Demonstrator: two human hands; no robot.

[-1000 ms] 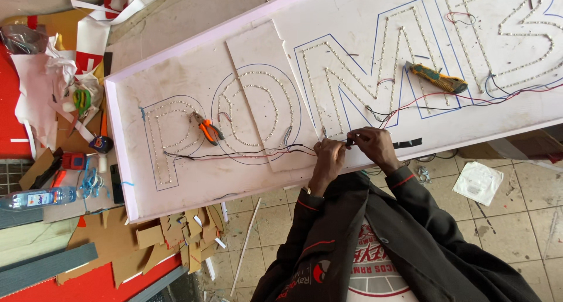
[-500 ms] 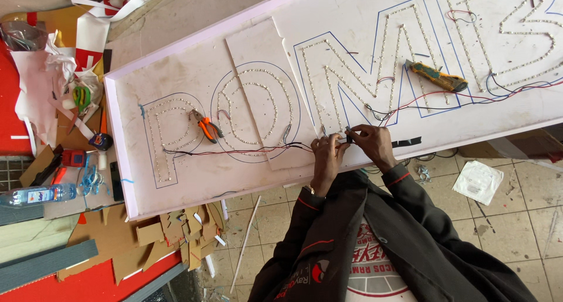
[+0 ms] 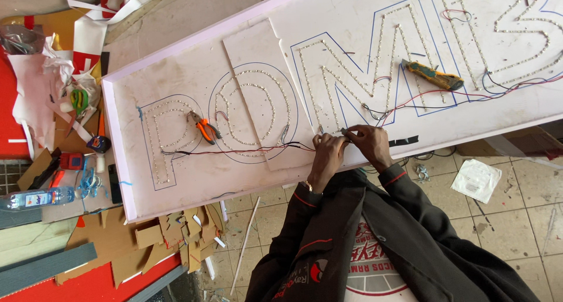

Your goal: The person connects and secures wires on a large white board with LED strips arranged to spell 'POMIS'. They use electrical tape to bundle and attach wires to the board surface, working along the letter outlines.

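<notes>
Left hand (image 3: 326, 152) and right hand (image 3: 368, 145) meet at near edge of white sign panel (image 3: 176, 73), fingers pinched shut on red-black wires (image 3: 246, 150). Orange pliers (image 3: 204, 128) well apart, lying on panel; utility knife (image 3: 432, 75) farther along. Bare panel surface between the two.

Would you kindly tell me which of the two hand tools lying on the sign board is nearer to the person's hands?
The orange-handled pliers, lying between the first two outlined letters, look slightly nearer the left hand than the yellow utility knife farther up the board is to the right hand.
</notes>
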